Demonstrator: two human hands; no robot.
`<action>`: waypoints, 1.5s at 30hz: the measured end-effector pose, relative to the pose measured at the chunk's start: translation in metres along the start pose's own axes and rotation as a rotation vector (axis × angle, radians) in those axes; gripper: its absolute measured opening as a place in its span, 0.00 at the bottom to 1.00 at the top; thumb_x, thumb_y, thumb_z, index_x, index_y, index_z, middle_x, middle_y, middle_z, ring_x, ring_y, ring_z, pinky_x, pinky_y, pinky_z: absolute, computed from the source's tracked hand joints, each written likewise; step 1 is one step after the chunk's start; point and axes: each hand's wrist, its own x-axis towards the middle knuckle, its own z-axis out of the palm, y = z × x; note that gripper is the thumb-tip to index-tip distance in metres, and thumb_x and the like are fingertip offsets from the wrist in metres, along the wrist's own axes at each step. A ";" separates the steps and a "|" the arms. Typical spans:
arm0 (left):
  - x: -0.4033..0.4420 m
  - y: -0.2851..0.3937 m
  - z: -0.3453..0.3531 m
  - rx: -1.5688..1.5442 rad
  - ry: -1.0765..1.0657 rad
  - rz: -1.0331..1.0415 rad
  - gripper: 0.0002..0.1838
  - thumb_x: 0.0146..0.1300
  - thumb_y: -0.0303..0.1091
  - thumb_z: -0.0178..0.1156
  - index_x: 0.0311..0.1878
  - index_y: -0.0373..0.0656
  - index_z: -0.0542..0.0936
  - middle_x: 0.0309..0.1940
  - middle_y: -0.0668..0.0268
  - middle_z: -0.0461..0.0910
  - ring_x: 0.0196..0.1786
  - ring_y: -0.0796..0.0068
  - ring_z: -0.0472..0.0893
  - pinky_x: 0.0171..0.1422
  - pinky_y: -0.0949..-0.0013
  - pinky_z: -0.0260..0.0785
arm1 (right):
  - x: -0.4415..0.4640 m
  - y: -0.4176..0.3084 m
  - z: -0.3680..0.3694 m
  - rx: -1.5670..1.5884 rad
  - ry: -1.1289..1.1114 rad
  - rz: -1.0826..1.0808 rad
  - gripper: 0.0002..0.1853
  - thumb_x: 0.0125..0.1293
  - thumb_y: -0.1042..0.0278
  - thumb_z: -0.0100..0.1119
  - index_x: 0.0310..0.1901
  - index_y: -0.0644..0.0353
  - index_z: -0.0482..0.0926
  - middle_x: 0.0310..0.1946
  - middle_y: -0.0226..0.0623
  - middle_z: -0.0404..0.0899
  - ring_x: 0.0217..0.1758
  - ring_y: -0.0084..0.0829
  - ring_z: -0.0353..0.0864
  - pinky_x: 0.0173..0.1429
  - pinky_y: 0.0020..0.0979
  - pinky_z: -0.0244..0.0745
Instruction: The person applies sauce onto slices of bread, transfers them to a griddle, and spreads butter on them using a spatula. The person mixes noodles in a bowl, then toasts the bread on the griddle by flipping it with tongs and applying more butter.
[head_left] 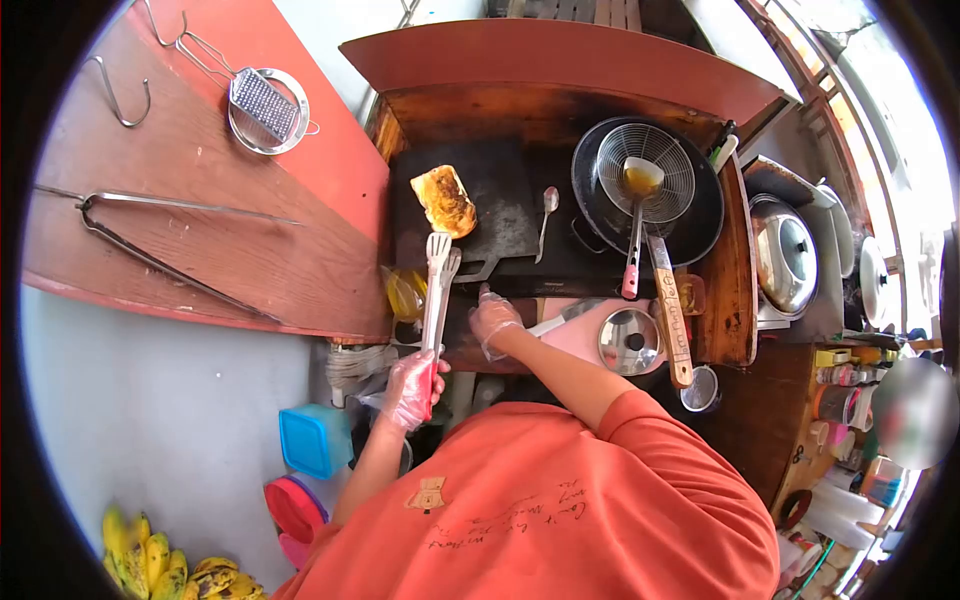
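My left hand (410, 388), in a clear plastic glove, is closed around the red handle of metal tongs (437, 285). The tong tips are just below a browned slice of bread (443, 202) lying on a black flat griddle (490, 195). My right hand (492, 318), also gloved, is at the griddle's front edge near its handle; its fingers are bunched, and what they hold, if anything, is too small to tell. A spoon (547, 220) lies right of the griddle.
At the right, a black wok (590, 160) holds a wire strainer (680, 180) and a ladle (634, 240). A glass lid (628, 342) and a knife (568, 314) lie on a pink board (580, 338). Bananas (155, 560) are at the lower left.
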 end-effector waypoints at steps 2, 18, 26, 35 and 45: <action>0.009 -0.003 0.003 -0.010 -0.001 -0.004 0.19 0.73 0.43 0.60 0.55 0.36 0.78 0.36 0.59 0.82 0.24 0.74 0.80 0.19 0.73 0.70 | 0.002 -0.003 0.000 -0.015 0.018 -0.005 0.29 0.73 0.61 0.46 0.71 0.69 0.65 0.62 0.57 0.77 0.64 0.51 0.80 0.67 0.46 0.76; 0.044 -0.020 0.025 -0.144 -0.163 -0.025 0.24 0.75 0.47 0.57 0.62 0.39 0.75 0.43 0.56 0.83 0.29 0.70 0.84 0.24 0.70 0.74 | 0.031 0.045 0.050 0.004 -0.139 -0.120 0.24 0.63 0.51 0.59 0.46 0.66 0.86 0.47 0.60 0.84 0.55 0.53 0.84 0.59 0.45 0.80; 0.137 -0.008 0.063 -0.257 -0.047 0.107 0.18 0.75 0.49 0.57 0.48 0.41 0.76 0.40 0.60 0.83 0.26 0.70 0.80 0.22 0.67 0.71 | -0.051 0.100 0.008 -0.568 -0.369 -0.688 0.16 0.68 0.62 0.54 0.54 0.46 0.85 0.49 0.42 0.86 0.55 0.46 0.85 0.57 0.46 0.80; 0.132 0.027 0.067 -0.441 -0.411 0.143 0.24 0.79 0.48 0.49 0.64 0.38 0.74 0.42 0.67 0.78 0.27 0.79 0.72 0.23 0.76 0.66 | -0.101 0.146 -0.025 -0.304 -0.226 -0.651 0.13 0.66 0.68 0.53 0.48 0.54 0.83 0.39 0.38 0.82 0.38 0.35 0.86 0.43 0.39 0.80; 0.116 0.002 0.036 -0.714 -0.642 0.074 0.31 0.80 0.48 0.48 0.72 0.32 0.65 0.45 0.60 0.77 0.29 0.78 0.71 0.23 0.77 0.65 | -0.112 0.167 -0.019 0.107 -0.429 -0.283 0.19 0.67 0.62 0.60 0.57 0.61 0.83 0.52 0.37 0.85 0.34 0.26 0.85 0.34 0.31 0.82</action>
